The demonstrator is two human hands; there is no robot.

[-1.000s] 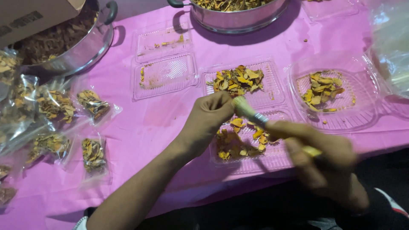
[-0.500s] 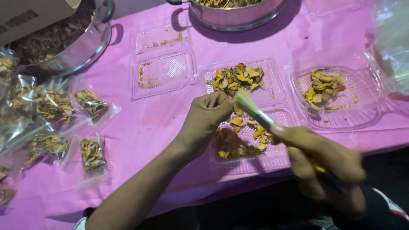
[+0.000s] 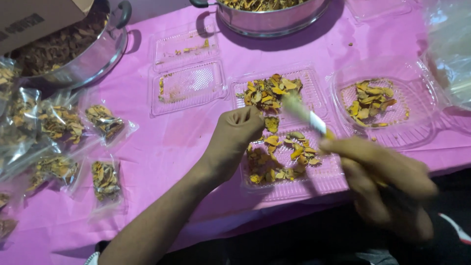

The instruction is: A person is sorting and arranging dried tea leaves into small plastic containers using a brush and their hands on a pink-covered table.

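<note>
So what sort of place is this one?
Probably a small home or stall packing table for dried plant pieces: pink tablecloth, sealed little bags, clear plastic trays and steel pots.

Pink cloth covers the table; floor below seems dark

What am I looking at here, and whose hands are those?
The picture comes from a camera worn on a person's head, looking down, so these are that person's own two bare hands. The left hand is closed in a loose fist, and the blurred right hand holds a thin pale stick-like tool; I cannot tell what it is. Both hover over a clear plastic hinged tray holding dried orange-yellow slices. It lies on a pink tablecloth. More slices sit in a round clear plastic tray on the right. Small clear filled bags lie on the left, and two shiny metal pots stand at the back.
</note>
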